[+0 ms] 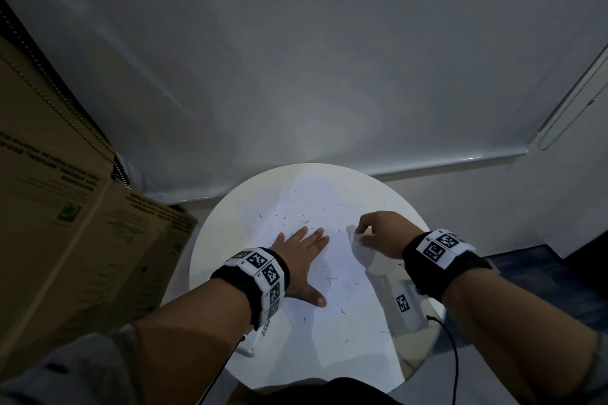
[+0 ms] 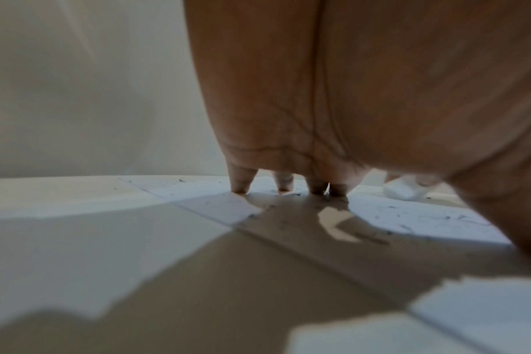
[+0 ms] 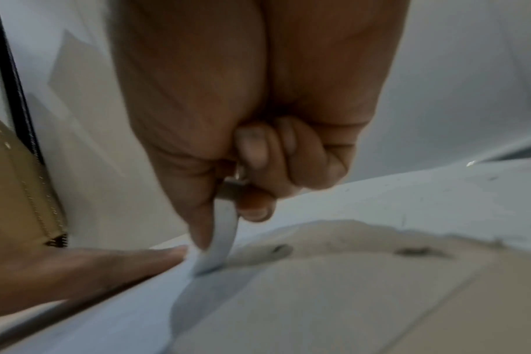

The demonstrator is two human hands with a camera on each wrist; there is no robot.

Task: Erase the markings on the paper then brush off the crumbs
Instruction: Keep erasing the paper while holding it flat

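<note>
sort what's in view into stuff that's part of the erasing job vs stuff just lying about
Part of the job:
- paper
- eraser crumbs scattered on it
- white eraser, pinched in the right hand
- left hand, flat on the paper

Just lying about:
- cardboard box
- round white table
- black cable

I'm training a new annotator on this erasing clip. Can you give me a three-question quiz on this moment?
1. True or false: the left hand lies flat on the paper.
2. What does the right hand pinch? A) pencil B) white eraser C) brush
3. Fill in: dark ____ lie scattered over the paper and the round table.

Key: 1 true; 2 B; 3 crumbs.
</note>
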